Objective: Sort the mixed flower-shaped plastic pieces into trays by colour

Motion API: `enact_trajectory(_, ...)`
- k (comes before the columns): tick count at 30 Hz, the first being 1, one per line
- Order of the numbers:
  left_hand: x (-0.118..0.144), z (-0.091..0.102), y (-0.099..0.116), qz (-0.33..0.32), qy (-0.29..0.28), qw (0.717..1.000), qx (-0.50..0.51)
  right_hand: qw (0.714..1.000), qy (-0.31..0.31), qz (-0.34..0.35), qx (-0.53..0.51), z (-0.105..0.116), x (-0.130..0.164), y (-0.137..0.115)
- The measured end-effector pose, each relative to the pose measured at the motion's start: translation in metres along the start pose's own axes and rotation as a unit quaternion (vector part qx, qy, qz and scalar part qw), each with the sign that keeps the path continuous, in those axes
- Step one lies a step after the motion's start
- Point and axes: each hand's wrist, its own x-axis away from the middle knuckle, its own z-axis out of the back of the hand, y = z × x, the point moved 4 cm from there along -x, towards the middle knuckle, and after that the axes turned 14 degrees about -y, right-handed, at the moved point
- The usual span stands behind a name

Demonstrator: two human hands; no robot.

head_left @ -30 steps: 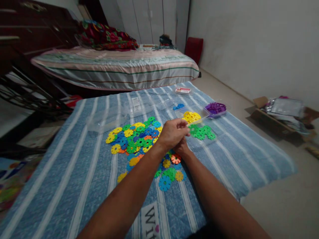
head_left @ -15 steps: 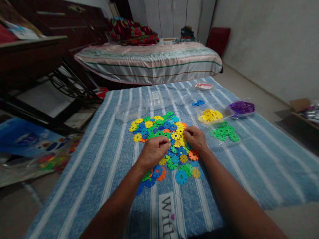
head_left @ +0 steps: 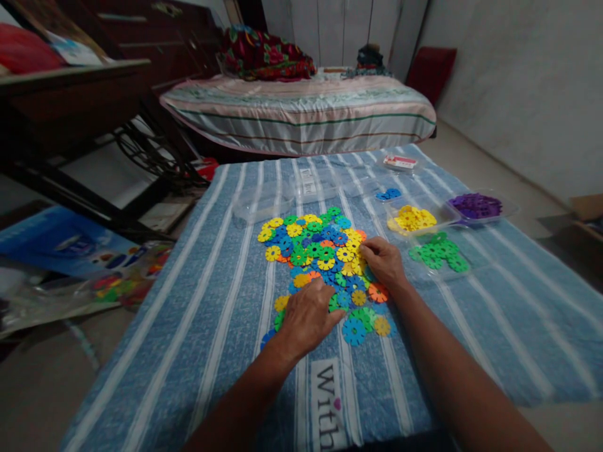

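Note:
A pile of flat flower-shaped plastic discs (head_left: 316, 251) in yellow, blue, green and orange lies on a blue striped cloth (head_left: 202, 314). My left hand (head_left: 308, 316) rests palm down on the near edge of the pile, fingers spread over the discs. On the pile's right side my right hand (head_left: 384, 262) has its fingers curled onto yellow discs; whether it grips one is hidden. To the right lie sorted groups: yellow discs (head_left: 413, 218) in a clear tray, purple discs (head_left: 475, 205) in another tray, green discs (head_left: 440, 252) and a few blue discs (head_left: 389, 194).
Empty clear trays (head_left: 264, 206) lie beyond the pile. A small packet (head_left: 399, 162) sits at the cloth's far end. A bed (head_left: 301, 113) stands behind, a dark table frame (head_left: 70, 125) to the left, with bags and papers (head_left: 70, 263) on the floor.
My left hand moved down from the pile's middle and flattened on its near edge. The right hand stayed at the pile's right side. The view shifted slightly left.

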Motion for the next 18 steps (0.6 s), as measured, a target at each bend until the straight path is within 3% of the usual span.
enact_trajectory(6,-0.001,-0.001,0.0,-0.017,-0.004,1.0,0.019,1.0,0.003,0.007,0.003,0.0,-0.001,-0.001)
enact_trajectory(10,-0.004,0.0,-0.003,-0.01,-0.008,0.996,0.092,1.0,0.001,0.01,0.005,0.0,-0.002,-0.003)
enact_trajectory(15,-0.006,0.003,-0.016,-0.035,-0.044,0.951,0.304,1.0,0.003,0.004,0.014,-0.001,-0.004,-0.001)
enact_trajectory(18,-0.006,0.01,-0.03,-0.036,-0.032,0.934,0.354,1.0,-0.001,0.008,0.013,-0.002,-0.005,0.0)
